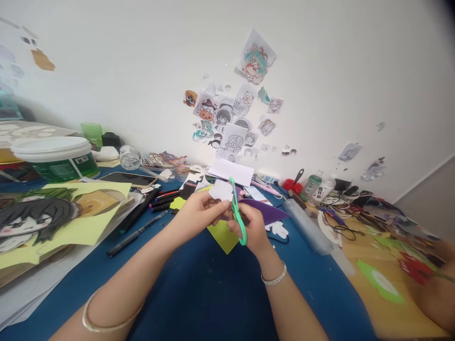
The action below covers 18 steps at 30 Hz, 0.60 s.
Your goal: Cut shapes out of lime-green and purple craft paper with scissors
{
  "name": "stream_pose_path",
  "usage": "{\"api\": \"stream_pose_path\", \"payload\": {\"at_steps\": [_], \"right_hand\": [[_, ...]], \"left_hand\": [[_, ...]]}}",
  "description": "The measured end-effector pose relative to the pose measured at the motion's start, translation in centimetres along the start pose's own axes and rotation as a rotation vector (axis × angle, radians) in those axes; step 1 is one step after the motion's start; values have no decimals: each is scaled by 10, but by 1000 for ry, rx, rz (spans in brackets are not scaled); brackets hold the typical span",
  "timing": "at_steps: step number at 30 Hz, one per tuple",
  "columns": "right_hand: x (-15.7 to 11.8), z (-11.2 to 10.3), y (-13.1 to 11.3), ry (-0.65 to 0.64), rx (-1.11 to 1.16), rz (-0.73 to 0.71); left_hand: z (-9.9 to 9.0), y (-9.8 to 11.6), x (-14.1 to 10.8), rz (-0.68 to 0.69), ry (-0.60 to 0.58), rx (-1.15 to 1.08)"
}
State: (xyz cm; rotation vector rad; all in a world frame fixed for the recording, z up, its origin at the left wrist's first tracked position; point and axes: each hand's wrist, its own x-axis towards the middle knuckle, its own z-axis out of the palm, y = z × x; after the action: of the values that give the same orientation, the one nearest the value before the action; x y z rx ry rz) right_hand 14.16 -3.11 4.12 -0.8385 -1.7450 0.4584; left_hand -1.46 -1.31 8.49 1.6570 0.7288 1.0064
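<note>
Between the fingers of my left hand (206,208) is a small piece of white paper (221,190), held up above the table. My right hand (252,223) grips a pair of green scissors (240,222) by the handles, blades pointing up and away from me. The blades lie along the right edge of the paper; whether they are parted I cannot make out. Beneath my hands lie a yellow sheet (224,239) and a purple sheet (270,212). A folded white sheet (232,171) stands just behind the paper.
Pens (137,234), a phone (128,179) and a white-lidded tub (57,158) are on the left. Rolled clear plastic (307,225) and bottles (313,185) stand right. Another person's arm (439,293) enters at far right. Drawings (223,116) cover the wall.
</note>
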Motion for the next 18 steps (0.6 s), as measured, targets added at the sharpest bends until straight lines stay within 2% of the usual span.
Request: {"api": "stream_pose_path", "payload": {"at_steps": [6,18], "right_hand": [[1,-1,-3,-81,18,29],[-1,-1,-5,-157,86,9]], "left_hand": [[-2,0,0,16,36,30],[-13,8,-5,-15,-80,81]]}}
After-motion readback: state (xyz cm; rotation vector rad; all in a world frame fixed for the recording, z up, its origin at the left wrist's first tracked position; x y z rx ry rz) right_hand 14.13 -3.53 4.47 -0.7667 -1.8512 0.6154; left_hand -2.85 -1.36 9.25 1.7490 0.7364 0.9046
